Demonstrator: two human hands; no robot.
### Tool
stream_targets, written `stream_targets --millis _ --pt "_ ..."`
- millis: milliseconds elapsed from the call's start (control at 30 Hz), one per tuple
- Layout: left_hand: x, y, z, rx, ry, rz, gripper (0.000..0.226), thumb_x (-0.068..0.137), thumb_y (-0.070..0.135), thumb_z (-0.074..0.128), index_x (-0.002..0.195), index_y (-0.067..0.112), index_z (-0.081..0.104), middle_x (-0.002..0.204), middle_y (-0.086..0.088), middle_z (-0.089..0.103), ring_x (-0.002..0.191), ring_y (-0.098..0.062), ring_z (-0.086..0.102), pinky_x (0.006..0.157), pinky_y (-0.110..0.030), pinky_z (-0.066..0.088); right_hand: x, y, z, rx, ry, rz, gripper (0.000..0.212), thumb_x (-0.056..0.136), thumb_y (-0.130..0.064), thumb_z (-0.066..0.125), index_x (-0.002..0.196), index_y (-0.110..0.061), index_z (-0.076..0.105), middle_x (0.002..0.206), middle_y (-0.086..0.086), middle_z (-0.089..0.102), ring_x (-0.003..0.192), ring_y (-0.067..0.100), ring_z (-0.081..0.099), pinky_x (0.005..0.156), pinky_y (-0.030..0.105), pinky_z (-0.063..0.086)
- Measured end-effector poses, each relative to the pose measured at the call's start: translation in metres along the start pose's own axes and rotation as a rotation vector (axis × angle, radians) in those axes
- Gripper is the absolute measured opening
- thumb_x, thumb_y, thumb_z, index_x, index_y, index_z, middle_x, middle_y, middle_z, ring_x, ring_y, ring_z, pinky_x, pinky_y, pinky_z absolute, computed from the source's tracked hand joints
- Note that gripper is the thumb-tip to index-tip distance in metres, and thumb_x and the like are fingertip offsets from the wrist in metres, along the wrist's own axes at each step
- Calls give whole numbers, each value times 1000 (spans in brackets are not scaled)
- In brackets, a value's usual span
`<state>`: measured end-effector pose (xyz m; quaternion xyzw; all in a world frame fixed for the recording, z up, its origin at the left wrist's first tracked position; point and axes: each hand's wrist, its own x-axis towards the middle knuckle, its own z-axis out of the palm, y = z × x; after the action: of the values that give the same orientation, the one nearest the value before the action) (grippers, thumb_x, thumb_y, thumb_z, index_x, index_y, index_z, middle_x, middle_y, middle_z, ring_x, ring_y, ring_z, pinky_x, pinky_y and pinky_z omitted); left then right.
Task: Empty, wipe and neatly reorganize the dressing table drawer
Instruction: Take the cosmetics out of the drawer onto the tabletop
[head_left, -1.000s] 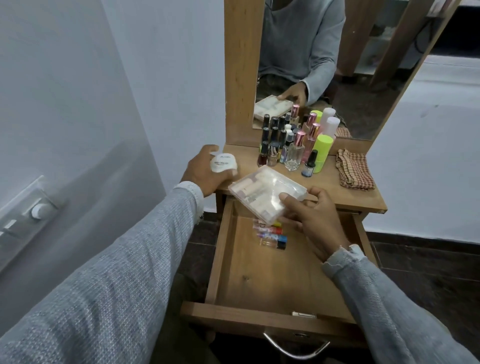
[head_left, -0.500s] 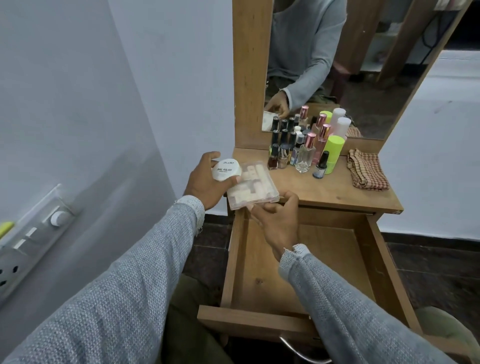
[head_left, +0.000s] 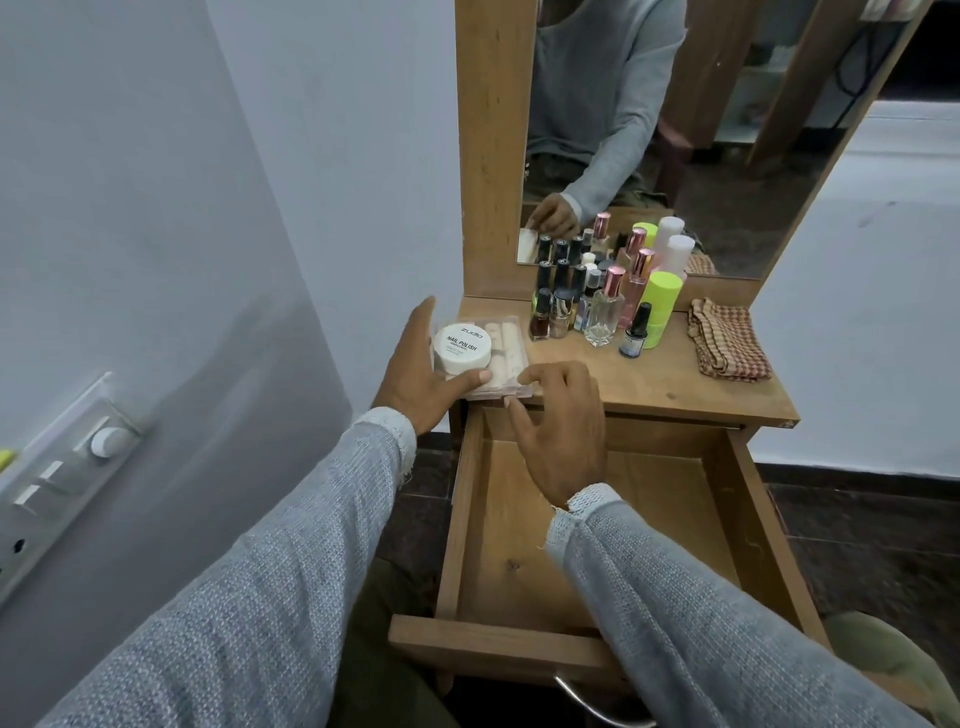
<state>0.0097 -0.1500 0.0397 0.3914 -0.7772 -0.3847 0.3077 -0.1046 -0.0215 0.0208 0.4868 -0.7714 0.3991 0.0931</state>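
Note:
The dressing table drawer (head_left: 670, 525) stands pulled out, and the part of its wooden bottom I can see is bare. A clear plastic box (head_left: 506, 358) of pale sticks lies on the table top's front left corner. On it sits a white round jar (head_left: 462, 347) labelled nail polish. My left hand (head_left: 415, 379) grips that jar, thumb against its front. My right hand (head_left: 563, 421) hovers over the drawer's back, its fingertips touching the box's front edge, thumb apart below it.
Several nail polish and perfume bottles (head_left: 597, 306) crowd the table top (head_left: 675, 384) before the mirror (head_left: 675, 130). A checked cloth (head_left: 727, 345) lies at the right. The wall with a switch panel (head_left: 62, 467) runs close on the left. The drawer handle (head_left: 597, 714) juts toward me.
The clear box went from my right hand, held over the drawer, down onto the table's left corner. My left hand brought the white jar onto it. The right hand's grip loosened to fingertips.

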Motion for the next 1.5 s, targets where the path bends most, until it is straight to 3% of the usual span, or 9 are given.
stream_targets --millis 100,200,300,633,800,1333,1500 --pt "-14 -12 -3 -23 84 -29 83 80 38 75 147 22 29 151 3 37 129 -16 44 104 -35 41 9 6 -4 12 -83 -100 22 86 -16 67 108 -13 64 117 5 54 101 18 54 82 30 52" --pt "-16 -18 -6 81 122 -10 59 86 37 68 137 18 46 141 1 49 121 -16 51 99 -34 45 11 8 -2 16 -148 -161 19 91 -16 60 108 -11 66 116 6 57 97 18 57 80 35 54" --pt "-4 -12 -5 111 106 4 51 86 37 69 130 20 52 135 0 52 114 -15 52 93 -29 44 14 6 1 23 -153 -145 19 91 -18 61 108 -12 67 114 4 57 96 18 57 79 35 53" --pt "33 -4 4 69 87 -68 55 83 34 73 129 17 50 133 -2 56 102 -15 54 88 -29 47 41 1 12 -60 -157 -30 19 89 -23 65 107 -21 67 117 -4 57 91 15 62 72 26 49" --pt "39 -2 3 63 67 -82 57 82 31 74 131 17 49 136 -3 55 113 -24 57 90 -30 47 44 0 15 -85 -122 -34 19 87 -26 68 106 -23 67 115 -5 58 89 16 63 72 30 53" --pt "42 -1 3 80 54 -135 66 82 36 74 137 16 42 142 -3 50 120 -27 54 95 -34 44 45 2 17 -143 -142 -67 23 88 -29 66 110 -23 64 117 -4 57 89 19 63 71 36 56" --pt "21 -7 14 49 87 -147 70 88 42 66 144 16 32 148 -5 41 129 -27 46 106 -40 41 40 12 13 -33 -168 -55 31 90 -25 63 120 -21 59 123 -1 52 96 18 61 76 35 56"
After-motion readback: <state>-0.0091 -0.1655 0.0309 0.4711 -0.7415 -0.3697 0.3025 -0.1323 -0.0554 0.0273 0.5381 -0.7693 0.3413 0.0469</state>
